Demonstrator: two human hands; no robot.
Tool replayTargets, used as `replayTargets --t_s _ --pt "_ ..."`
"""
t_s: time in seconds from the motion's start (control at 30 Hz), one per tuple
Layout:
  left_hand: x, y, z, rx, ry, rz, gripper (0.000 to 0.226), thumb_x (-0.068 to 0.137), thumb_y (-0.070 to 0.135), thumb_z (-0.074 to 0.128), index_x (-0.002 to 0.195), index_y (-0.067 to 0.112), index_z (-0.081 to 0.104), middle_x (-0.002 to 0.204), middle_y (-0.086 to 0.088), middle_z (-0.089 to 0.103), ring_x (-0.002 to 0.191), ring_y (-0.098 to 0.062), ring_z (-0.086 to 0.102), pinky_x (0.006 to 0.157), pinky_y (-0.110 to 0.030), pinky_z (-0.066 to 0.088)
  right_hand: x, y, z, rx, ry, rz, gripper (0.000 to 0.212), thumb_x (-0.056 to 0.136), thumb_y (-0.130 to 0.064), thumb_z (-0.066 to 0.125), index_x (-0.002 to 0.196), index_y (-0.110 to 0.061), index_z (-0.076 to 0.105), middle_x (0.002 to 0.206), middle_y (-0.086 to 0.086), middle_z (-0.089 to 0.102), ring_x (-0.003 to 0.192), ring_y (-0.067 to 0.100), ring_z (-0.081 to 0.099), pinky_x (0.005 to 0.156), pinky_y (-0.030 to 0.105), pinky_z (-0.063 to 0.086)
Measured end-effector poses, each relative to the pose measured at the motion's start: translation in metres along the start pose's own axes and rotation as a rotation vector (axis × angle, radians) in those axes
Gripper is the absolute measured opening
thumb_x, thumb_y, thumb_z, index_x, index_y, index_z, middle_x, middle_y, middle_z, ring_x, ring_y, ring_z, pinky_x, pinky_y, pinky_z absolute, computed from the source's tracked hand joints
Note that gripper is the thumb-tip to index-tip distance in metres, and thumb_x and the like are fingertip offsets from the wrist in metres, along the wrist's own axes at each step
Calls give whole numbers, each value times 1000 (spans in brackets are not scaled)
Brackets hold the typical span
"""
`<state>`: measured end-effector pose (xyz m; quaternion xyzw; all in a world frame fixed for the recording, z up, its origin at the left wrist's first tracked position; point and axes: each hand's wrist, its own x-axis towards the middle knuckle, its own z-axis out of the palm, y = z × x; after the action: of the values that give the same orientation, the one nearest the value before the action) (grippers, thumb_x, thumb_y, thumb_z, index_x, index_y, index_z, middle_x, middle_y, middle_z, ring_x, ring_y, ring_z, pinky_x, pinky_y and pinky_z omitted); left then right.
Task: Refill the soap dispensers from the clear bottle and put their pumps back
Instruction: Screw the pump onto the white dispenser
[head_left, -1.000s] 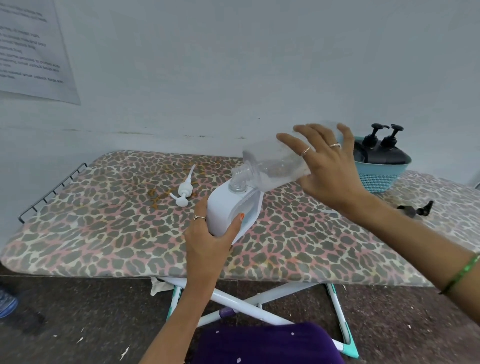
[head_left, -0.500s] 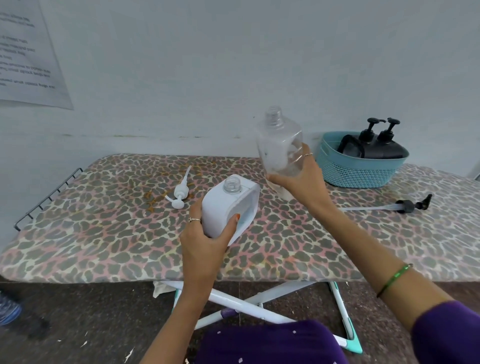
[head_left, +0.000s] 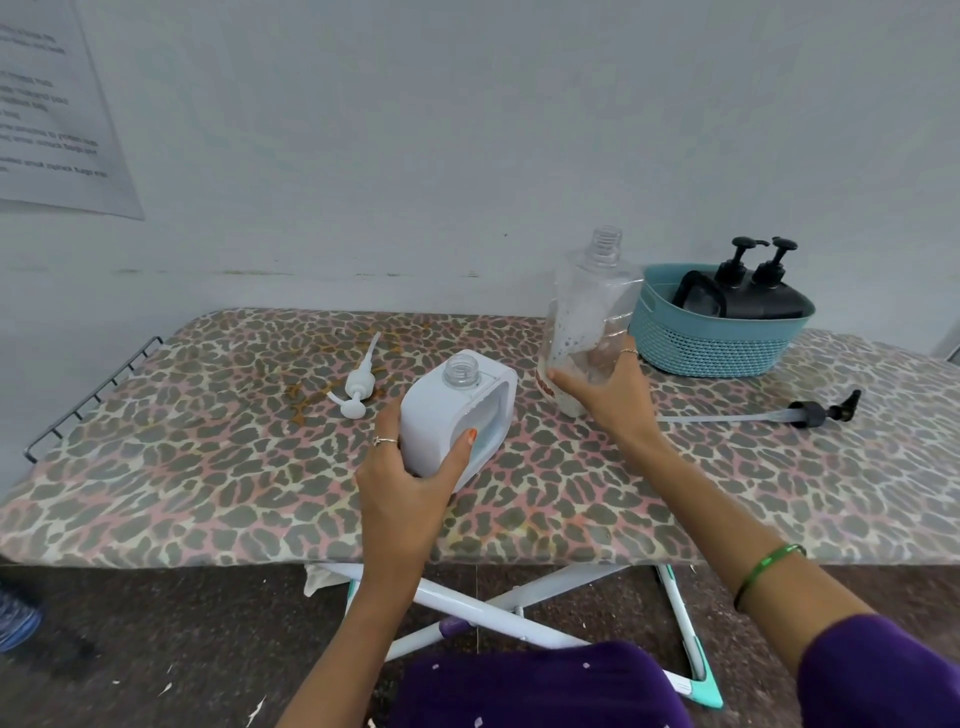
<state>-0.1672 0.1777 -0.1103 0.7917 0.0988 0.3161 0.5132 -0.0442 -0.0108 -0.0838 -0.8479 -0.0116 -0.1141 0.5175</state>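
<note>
1. The leopard-print fabric-covered folding table (head_left: 208, 467) carries everything; a printed paper sheet (head_left: 52, 104) hangs on the pale wall behind it.
2. The teal woven plastic basket (head_left: 717, 343) stands at the back right, with two black pump dispensers (head_left: 769, 296) inside it — by the look of it, they are done or waiting.
3. The clear plastic bottle (head_left: 587, 312) stands upright, or nearly so, just left of the basket, uncapped, with foam and a little liquid at its base. The right hand (head_left: 613, 400) grips its lower part, fingers wrapped round it. Whether its base touches the table I cannot tell.
4. The white rectangular plastic soap dispenser (head_left: 447, 415) sits at the table's middle, tilted towards the bottle, its neck open. The left hand (head_left: 410, 478) holds its body, thumb on the front window.
5. The step in hand, I judge, is setting the bottle down. It is best stood well clear of the dispenser, with the dispenser brought level so that nothing spills.
6. The long-tubed black pump (head_left: 810, 413) lies to the right, near the bottle's landing spot — the only likely obstacle.
7. The small white pump (head_left: 358, 389) lies left of the dispenser, within the left hand's reach, ready to be refitted.
</note>
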Motion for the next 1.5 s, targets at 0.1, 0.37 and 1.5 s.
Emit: replayTargets --t_s 0.1,0.37,1.5 --pt "0 -1 0 8 0 -1 71 74 48 74 135 22 46 121 2 61 107 -17 60 86 -43 55 -4 1 2 0 -16 4 74 73 -34 81 130 -7 43 113 -3 52 105 11 50 88 21 37" --pt "-1 2 -2 19 19 38 71 74 48 73 133 17 48 120 0 61 107 -17 60 86 -43 55 -14 4 -7 6 -40 77 91 73 -37 80 144 -11 29 140 8 48 121 19 49 98 27 37" --pt "-9 -48 -69 202 228 134 62 85 58 48 122 11 32 101 -13 60 76 -25 63 49 -30 50 7 -86 170 -788 -747 -881 38 95 -20 52 133 -23 53 140 -1 49 129 19 43 102 36 41"
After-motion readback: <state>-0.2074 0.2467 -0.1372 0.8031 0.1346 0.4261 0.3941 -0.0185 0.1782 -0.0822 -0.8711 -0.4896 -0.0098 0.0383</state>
